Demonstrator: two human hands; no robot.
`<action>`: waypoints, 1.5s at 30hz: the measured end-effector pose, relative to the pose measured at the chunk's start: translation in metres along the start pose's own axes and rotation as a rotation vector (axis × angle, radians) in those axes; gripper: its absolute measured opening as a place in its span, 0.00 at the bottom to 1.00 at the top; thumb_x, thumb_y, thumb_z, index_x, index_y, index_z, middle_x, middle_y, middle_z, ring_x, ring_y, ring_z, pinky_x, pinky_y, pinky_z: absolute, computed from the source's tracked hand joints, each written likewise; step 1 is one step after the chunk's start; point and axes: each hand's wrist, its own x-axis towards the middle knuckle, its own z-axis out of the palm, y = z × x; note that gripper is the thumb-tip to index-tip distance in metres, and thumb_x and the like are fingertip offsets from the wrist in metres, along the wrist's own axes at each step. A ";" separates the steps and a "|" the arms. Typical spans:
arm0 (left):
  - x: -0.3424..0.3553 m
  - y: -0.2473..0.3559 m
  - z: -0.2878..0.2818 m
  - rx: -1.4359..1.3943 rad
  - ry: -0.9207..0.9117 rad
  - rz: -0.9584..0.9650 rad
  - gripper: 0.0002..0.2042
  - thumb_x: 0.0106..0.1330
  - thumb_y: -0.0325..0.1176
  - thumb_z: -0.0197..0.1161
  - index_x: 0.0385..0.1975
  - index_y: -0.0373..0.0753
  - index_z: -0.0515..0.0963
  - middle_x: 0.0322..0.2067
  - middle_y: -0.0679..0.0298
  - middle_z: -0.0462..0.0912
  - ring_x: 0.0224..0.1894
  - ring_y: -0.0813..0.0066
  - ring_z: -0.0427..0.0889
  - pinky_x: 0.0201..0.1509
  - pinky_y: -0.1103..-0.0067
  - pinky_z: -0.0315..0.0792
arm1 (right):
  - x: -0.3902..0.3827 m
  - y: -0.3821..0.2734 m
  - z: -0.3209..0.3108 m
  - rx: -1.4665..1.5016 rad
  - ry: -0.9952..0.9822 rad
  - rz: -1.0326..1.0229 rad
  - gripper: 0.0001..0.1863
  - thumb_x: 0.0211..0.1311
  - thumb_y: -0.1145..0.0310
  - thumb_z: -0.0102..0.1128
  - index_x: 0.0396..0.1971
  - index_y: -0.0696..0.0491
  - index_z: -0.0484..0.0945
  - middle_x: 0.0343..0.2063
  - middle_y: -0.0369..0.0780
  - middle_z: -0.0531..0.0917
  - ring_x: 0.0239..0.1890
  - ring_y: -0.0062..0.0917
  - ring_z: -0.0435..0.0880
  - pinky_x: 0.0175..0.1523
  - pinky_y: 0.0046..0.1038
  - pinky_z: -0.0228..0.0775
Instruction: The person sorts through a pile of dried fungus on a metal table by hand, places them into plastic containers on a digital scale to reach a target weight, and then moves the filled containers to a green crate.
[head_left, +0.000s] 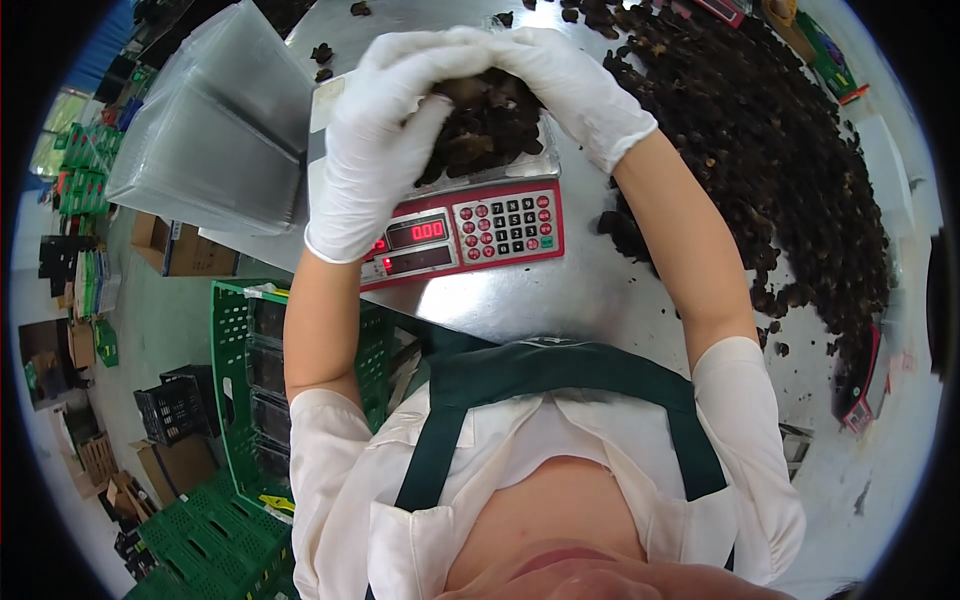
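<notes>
My left hand (375,140), in a white glove, curls round the left and far side of a clump of dark brown, crinkled wood ear mushrooms (490,130). From the right, my right hand (575,90), gloved the same way, closes over the far side of that clump. The two hands meet at the top, and most of the right fingers are hidden. Under them is a red and silver digital scale (508,225) with a lit red display and a keypad. Whether the clump rests on the pan or in a container, I cannot tell.
Stacked clear plastic containers (215,140) lean left of the scale. A large spread of loose mushrooms (760,150) covers the metal table (520,305) on the right. Below the table's left edge stands a green crate (232,390) with clear packs. Another red scale (865,395) sits far right.
</notes>
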 end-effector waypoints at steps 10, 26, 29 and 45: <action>-0.045 -0.027 -0.022 -0.620 0.332 -0.837 0.12 0.71 0.25 0.63 0.53 0.35 0.81 0.46 0.65 0.85 0.46 0.81 0.83 0.49 0.82 0.81 | 0.014 0.050 -0.003 -0.823 -0.202 -0.452 0.25 0.77 0.47 0.50 0.52 0.52 0.85 0.47 0.44 0.88 0.49 0.40 0.86 0.60 0.33 0.74; -0.020 -0.018 -0.013 -0.532 0.225 -0.793 0.13 0.70 0.25 0.64 0.53 0.35 0.83 0.44 0.66 0.87 0.41 0.82 0.84 0.42 0.83 0.82 | 0.017 0.002 0.008 -0.665 -0.002 -0.313 0.16 0.67 0.59 0.70 0.39 0.60 0.87 0.29 0.34 0.86 0.32 0.16 0.82 0.42 0.22 0.76; -0.022 -0.019 -0.013 -0.503 0.176 -0.764 0.13 0.70 0.23 0.64 0.53 0.33 0.83 0.43 0.66 0.87 0.39 0.83 0.83 0.43 0.85 0.78 | 0.010 -0.008 0.006 -0.692 -0.026 -0.217 0.15 0.67 0.60 0.71 0.35 0.59 0.86 0.25 0.32 0.83 0.30 0.15 0.79 0.39 0.21 0.73; -0.040 -0.022 -0.021 -0.435 0.342 -0.874 0.11 0.69 0.22 0.64 0.48 0.33 0.84 0.37 0.66 0.87 0.31 0.85 0.80 0.38 0.86 0.74 | -0.028 0.022 0.016 -1.287 0.047 -0.483 0.11 0.61 0.57 0.70 0.35 0.48 0.89 0.45 0.34 0.84 0.55 0.31 0.78 0.61 0.34 0.69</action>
